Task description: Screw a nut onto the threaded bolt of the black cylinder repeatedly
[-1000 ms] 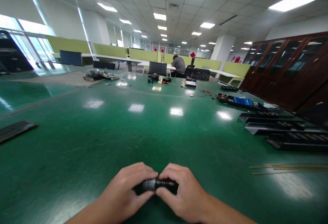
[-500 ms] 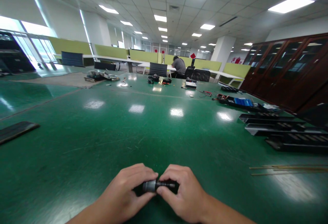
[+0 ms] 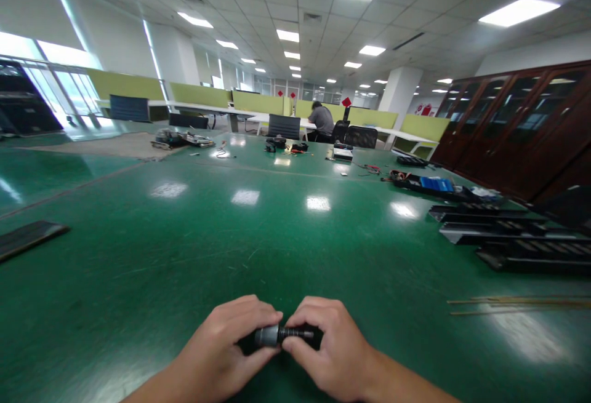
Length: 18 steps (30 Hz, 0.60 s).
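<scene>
A short dark cylinder with a grey band (image 3: 268, 336) lies across the front of the green table, its exact kind unclear. My left hand (image 3: 226, 344) is closed around its left end, thumb below and fingers above. From its right side runs a thin, dark ribbed shaft (image 3: 296, 333). My right hand (image 3: 330, 347) is closed on this shaft, thumb and index finger near the joint with the grey band. Whether cylinder and shaft are one piece or two, I cannot tell. The outer ends are partly hidden by my hands.
Thin brown rods (image 3: 517, 306) lie on the green table (image 3: 207, 243) at the right. Beyond them are black metal channels (image 3: 498, 232) and a tray with blue parts (image 3: 436, 184). A dark flat bar (image 3: 30, 237) is at left. A person (image 3: 322, 121) sits far back.
The view has shifted very slightly. Both hands keep the same hold on the cylinder and its shaft, with no clear movement between them.
</scene>
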### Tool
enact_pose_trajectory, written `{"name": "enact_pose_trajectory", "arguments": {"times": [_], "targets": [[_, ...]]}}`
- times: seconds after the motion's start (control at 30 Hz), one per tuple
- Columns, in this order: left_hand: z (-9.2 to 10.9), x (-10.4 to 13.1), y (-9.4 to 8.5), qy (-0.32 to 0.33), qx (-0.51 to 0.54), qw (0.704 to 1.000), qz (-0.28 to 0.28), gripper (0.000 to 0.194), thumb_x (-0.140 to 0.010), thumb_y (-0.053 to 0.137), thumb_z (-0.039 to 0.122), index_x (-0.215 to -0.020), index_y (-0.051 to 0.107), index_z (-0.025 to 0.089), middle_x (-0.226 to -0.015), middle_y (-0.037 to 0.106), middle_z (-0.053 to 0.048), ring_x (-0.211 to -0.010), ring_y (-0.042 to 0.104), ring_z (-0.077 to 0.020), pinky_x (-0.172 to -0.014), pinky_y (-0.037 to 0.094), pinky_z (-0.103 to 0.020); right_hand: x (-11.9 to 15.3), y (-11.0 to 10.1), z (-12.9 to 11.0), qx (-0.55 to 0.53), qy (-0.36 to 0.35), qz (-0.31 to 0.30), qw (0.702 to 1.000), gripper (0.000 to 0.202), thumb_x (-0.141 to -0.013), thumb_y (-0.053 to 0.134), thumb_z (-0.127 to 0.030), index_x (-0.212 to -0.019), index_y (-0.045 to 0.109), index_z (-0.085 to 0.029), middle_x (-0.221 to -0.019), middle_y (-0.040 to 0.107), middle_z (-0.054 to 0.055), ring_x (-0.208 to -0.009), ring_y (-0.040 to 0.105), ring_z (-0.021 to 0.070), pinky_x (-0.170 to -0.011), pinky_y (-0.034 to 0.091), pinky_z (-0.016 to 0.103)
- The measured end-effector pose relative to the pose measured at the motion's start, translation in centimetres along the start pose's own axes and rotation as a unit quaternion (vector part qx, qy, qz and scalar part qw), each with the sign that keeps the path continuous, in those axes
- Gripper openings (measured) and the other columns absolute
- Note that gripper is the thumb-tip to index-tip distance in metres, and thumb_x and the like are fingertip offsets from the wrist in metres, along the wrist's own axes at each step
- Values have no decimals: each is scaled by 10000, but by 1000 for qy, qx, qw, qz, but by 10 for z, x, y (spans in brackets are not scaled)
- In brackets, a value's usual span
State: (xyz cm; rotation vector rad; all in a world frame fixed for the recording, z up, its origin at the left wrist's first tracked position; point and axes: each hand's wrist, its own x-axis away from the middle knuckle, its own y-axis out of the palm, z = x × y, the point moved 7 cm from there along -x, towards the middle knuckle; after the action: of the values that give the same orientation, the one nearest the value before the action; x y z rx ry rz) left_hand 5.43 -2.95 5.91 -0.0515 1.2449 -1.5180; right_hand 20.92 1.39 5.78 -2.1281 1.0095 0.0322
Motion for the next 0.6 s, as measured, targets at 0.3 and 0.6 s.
{"name": "enact_pose_trajectory", "arguments": {"times": [0.3,0.6], "targets": [[-1,-1,-2,1,10,1000,-1,356,-871,705,149,-1197,607,251,-1004,729,-34,-884,686,-154,-773,562,-268,-2,-2,3,-9,8,12,1000,73,-827,709,-204,-895,734,-196,-808,691,20,-743,651,172,-705,469,284],[-4,0,-5,0,4,1000,3,352,-862,709,147,-1188,613,239,-1019,728,-46,-899,687,-166,-785,562,-281,-1,-3,6,-2,31,29,999,50,-841,721,-245,-854,722,-197,-779,678,13,-715,642,166,-691,466,283]]}}
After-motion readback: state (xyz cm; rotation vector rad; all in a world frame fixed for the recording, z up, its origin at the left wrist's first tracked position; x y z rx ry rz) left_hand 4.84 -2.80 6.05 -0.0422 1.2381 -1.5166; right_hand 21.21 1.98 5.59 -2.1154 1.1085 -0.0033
